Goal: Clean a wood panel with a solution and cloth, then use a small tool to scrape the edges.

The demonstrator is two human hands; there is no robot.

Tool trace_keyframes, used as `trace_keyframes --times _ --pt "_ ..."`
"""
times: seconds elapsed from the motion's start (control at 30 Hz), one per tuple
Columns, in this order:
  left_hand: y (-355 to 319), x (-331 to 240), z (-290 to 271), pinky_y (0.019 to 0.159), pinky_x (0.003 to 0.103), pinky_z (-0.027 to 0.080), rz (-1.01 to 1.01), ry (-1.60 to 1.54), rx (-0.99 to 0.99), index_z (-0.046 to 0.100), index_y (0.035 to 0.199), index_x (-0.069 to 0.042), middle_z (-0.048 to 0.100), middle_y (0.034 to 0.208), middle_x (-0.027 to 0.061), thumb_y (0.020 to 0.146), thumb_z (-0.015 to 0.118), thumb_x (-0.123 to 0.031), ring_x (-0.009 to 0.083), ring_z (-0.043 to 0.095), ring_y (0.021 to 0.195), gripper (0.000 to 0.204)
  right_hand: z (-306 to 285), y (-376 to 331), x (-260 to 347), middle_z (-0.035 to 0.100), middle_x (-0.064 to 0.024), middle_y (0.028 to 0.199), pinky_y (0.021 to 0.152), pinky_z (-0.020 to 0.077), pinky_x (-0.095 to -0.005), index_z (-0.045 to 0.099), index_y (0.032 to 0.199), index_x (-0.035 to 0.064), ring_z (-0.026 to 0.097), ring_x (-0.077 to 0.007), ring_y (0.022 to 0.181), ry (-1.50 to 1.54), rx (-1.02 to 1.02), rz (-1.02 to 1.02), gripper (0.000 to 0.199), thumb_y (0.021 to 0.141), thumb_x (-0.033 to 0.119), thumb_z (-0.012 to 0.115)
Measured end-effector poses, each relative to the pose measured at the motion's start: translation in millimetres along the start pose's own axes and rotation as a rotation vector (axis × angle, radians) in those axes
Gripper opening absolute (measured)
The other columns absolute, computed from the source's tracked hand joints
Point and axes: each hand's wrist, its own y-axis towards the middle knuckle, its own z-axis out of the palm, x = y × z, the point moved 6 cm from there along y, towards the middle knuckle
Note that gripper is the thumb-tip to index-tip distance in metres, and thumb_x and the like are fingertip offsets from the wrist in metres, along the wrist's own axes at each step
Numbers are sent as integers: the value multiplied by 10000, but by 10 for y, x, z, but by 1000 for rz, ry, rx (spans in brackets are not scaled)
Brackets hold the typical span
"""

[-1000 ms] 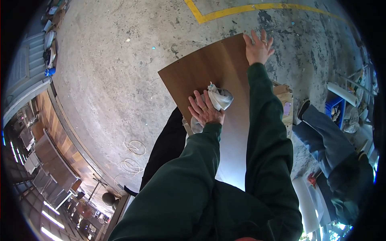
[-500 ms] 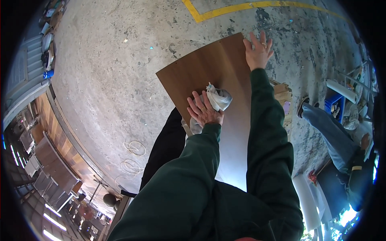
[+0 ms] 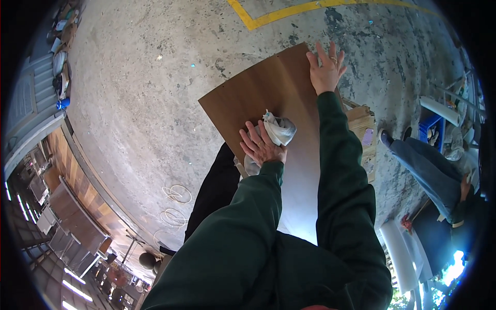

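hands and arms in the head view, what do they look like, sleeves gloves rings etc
Both arms wear long dark green sleeves of soft, slightly creased fabric that reach the wrists, with plain cuffs and no visible markings. The left hand and the right hand are bare, without gloves. A ring shows on a finger of each hand. No watch or bracelet is visible.
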Motion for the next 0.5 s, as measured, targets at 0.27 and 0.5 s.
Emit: trace_keyframes --times 0.27,0.5 --pt "-2 -85 49 1047 554 138 -10 4 35 226 1385 -153 149 1463 143 469 815 -352 401 131 1336 1107 240 579 97 333 -65 1412 1030 109 -611 562 1180 234 188 -392 1320 -55 74 -2 497 786 536 551" --pt "16 -27 24 1040 553 156 -15 13 -4 259 1374 -160 164 1459 134 484 808 -384 392 144 1333 1069 -702 -49 -644 621 -88 781 669 460 -310 640 849 42 597 -167 750 550 -313 452 234 857 269 582"
